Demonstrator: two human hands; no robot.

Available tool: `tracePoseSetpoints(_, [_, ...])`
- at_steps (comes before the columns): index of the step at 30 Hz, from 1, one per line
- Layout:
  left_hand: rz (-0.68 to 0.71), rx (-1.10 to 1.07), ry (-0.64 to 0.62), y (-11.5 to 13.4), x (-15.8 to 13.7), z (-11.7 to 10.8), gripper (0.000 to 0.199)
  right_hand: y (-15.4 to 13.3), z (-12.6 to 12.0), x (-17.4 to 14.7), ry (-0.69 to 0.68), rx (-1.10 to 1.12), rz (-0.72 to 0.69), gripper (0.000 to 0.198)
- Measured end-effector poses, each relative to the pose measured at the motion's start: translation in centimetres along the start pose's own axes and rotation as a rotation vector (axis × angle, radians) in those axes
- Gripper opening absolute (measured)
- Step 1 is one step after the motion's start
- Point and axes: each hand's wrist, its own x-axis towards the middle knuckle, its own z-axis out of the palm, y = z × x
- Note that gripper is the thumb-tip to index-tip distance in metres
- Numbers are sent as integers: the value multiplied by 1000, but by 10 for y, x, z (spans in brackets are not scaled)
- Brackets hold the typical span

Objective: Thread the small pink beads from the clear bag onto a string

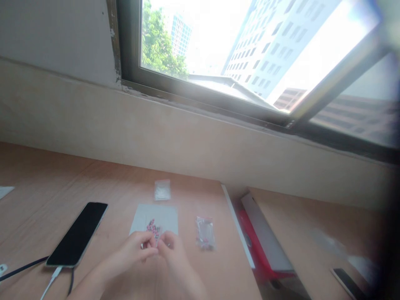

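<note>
My left hand [140,246] and my right hand [171,246] meet over the near edge of a white sheet [168,214] on the wooden table. Both are closed in a pinch, fingertips nearly touching. Whatever they pinch is too small and blurred to name. Just beyond the fingertips, a small heap of pink and dark beads [152,226] lies on the sheet. Right of my right hand is a clear plastic bag [205,234] with a few pinkish bits in it. Behind the sheet lies a small clear zip bag [162,190] with whitish contents.
A black phone [78,233] with a white charging cable [55,275] lies at left, a dark cable beside it. To the right, a gap between tables shows a red object [258,246]. Another phone [348,283] lies on the right table. A wall and window [218,102] stand behind.
</note>
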Motion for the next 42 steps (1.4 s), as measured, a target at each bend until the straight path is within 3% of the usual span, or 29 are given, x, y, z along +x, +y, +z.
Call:
tracePoseSetpoints(5, [-94,-83,28,13,-3,3,34,3,-4,4,-62,150,-25,36])
tracePoseSetpoints(10, [-72,-164,10,0,-1,5,33,-11,0,2,-113,130,-4,29])
tracePoseSetpoints(15, [-70,-125,173,-14,7,-5,21,-17,0,5,58,-144,-26,16])
tracePoseSetpoints(19, [-57,23,272,-3,6,-17,19,-12,2,8,145,-285,-18,13])
tracePoseSetpoints(23, [46,69,237,16,2,-18,9,-15,10,7,10,-272,-106,13])
tracePoseSetpoints(27, [227,182,324,22,0,-23,31,-19,11,7,85,-277,-59,13])
tracePoseSetpoints(31, [310,244,240,26,-7,-27,31,-15,6,9,127,-185,-5,12])
tracePoseSetpoints(34, [263,256,110,31,-15,-24,35,-14,5,11,124,-65,5,12])
tracePoseSetpoints(37, [199,272,24,31,-20,-21,55,-18,5,12,41,19,28,16])
tracePoseSetpoints(40, [209,281,96,27,-19,-22,55,-15,2,16,-67,118,59,18])
tracePoseSetpoints(42, [212,310,169,25,-18,-26,47,-6,-3,20,-33,118,55,17])
